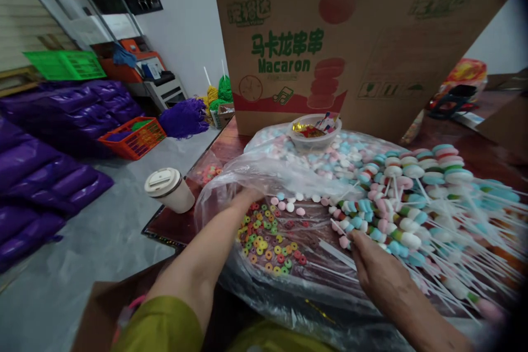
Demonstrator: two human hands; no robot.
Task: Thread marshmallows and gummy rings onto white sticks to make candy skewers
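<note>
Left hand [251,194] at fold of clear plastic sheet [280,170], beside loose ring candies [263,243]; grip blurred under plastic, cannot tell if apart or together. Right hand [375,261] at left edge of piled candy skewers [410,224], fingertips seemingly close together; cannot tell what, if anything, grip clamps. Lidded cup [179,197] on worktop [226,148], Macaron carton [284,22] behind.

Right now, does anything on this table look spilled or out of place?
One thing: a thin gold strip lies alone on the clear plastic near your side, away from the gold foil in the bowl. Colourful rings lie loose, but on the plastic.
</note>
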